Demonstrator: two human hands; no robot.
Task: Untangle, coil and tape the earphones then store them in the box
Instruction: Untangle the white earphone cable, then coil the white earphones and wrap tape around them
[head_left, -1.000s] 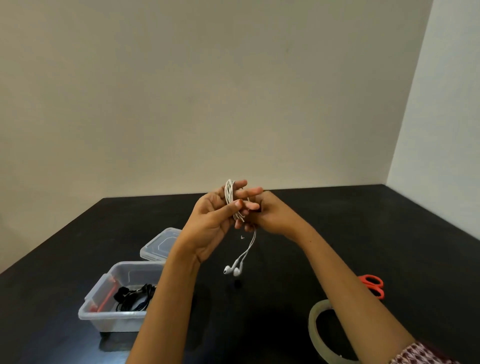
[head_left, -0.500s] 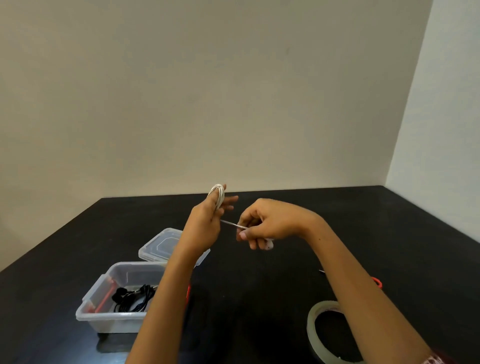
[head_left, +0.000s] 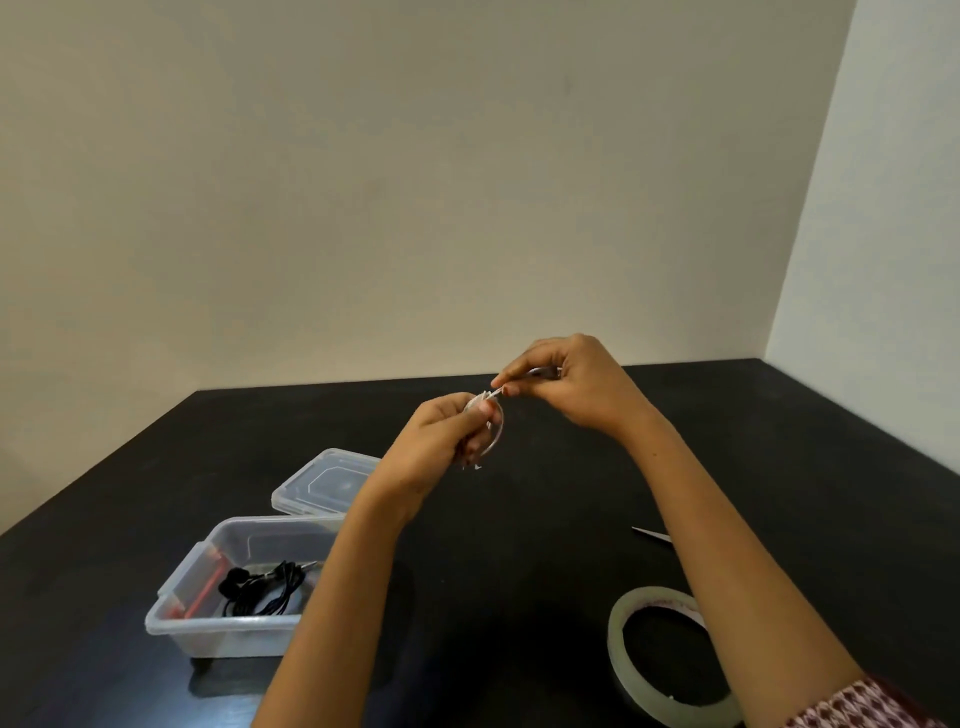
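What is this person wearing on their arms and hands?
The left hand and right hand are bare: no gloves, and no watch or rings show. Both forearms are uncovered. Only the right arm shows a sleeve, a maroon-and-white patterned fabric at the picture's bottom edge.

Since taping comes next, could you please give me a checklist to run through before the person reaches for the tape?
1. The left hand grips the white earphone cable coil: ok.
2. The right hand pinches the loose cable end: ok.
3. Earbuds tucked into the coil: cannot tell, fingers hide them.
4. A hand free for the tape: not ok, both are busy.
5. The translucent tape roll lies on the black table near the right forearm: ok.
6. The clear plastic box is open, its lid beside it: ok.
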